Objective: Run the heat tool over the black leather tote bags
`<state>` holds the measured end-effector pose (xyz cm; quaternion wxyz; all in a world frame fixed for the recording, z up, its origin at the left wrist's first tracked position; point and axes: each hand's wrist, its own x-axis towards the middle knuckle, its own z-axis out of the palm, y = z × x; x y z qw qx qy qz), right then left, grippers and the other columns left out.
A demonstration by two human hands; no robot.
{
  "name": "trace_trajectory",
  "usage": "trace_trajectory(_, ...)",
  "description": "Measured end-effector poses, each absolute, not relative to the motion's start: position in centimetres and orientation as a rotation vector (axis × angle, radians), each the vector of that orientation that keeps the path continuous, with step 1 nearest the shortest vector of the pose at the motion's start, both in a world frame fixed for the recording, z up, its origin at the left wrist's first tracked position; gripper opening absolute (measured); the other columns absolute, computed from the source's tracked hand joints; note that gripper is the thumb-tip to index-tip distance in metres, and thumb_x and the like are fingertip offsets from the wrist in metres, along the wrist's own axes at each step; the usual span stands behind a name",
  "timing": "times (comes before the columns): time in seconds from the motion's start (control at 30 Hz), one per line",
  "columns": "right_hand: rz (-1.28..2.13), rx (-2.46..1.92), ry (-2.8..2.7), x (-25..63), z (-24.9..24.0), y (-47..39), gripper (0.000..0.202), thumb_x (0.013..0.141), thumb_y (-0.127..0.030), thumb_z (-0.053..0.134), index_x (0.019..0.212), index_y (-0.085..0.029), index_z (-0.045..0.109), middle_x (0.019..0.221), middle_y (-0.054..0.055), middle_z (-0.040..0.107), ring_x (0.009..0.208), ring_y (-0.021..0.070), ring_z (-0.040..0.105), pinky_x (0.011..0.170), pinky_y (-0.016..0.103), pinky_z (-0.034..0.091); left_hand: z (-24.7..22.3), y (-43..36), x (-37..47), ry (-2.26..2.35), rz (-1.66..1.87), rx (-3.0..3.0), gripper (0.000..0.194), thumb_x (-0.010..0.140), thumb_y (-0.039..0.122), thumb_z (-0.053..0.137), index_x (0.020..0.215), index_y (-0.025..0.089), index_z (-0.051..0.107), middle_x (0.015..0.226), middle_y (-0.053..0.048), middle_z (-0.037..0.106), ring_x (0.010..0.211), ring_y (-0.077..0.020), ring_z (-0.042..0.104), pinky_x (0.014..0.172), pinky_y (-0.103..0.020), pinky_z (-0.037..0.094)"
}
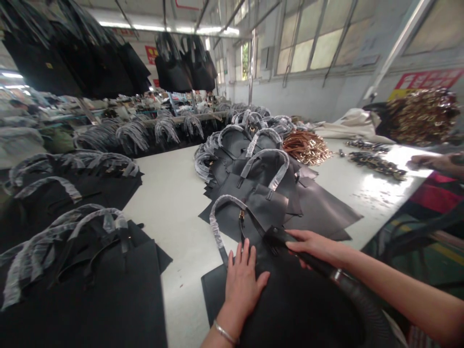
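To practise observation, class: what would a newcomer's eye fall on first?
Likely the left hand, flat on a black leathery bag at lower centre, and the right hand, gripping a black tubular tool. Right of centre, a heap of brown straps with gold fittings glints; black handbags hang at upper left.

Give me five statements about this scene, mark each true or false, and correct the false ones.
1. The left hand rests on a black bag. True.
2. The right hand is empty. False: it holds a black tool.
3. A bracelet circles the left wrist. True.
4. The brown straps hang from a rail. False: the brown straps lie on the table.
5. Handbags hang overhead. True.
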<state>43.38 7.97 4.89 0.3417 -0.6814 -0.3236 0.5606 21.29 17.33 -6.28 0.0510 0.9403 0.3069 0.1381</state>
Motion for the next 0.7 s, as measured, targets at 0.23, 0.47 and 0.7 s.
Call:
trace_trajectory(0.23, 1.599, -1.738, -0.778, 43.7, 4.4, 4.9, 0.063, 0.079, -0.041, 0.066, 0.135, -0.021, 0.046, 0.078, 0.0, 0.059, 0.048, 0.0103, 0.059, 0.039, 0.018, 0.046, -6.4, 17.3, 21.5, 0.94, 0.419, 2.831, 0.065, 0.089, 0.058, 0.048, 0.142, 0.022, 0.038, 0.155, -0.006, 0.018, 0.139, -0.0311, 0.024, 0.113, -0.055, 0.027)
trace_trajectory(0.47, 1.175, -1.85, -0.936, 41.6, 4.6, 6.6, 0.07, 0.082, -0.042, 0.062, 0.144, -0.02, 0.037, 0.066, -0.002, 0.062, 0.049, 0.0118, 0.058, 0.047, 0.021, 0.048, -5.0, 16.6, 20.3, 0.869, 0.445, 2.781, 0.059, 0.089, 0.04, 0.056, 0.141, 0.018, 0.039, 0.154, -0.01, 0.02, 0.139, -0.0316, 0.023, 0.113, -0.055, 0.026)
trace_trajectory(0.7, 1.591, -1.755, -1.053, 39.8, 5.0, 5.1, 0.07, 0.082, -0.041, 0.062, 0.144, -0.021, 0.037, 0.069, -0.002, 0.061, 0.05, 0.0114, 0.059, 0.043, 0.018, 0.046, -4.8, 12.3, 15.8, 0.906, 0.48, 2.717, 0.037, 0.091, 0.029, 0.051, 0.127, 0.022, 0.054, 0.135, -0.007, 0.05, 0.121, -0.0286, 0.046, 0.104, -0.051, 0.041)
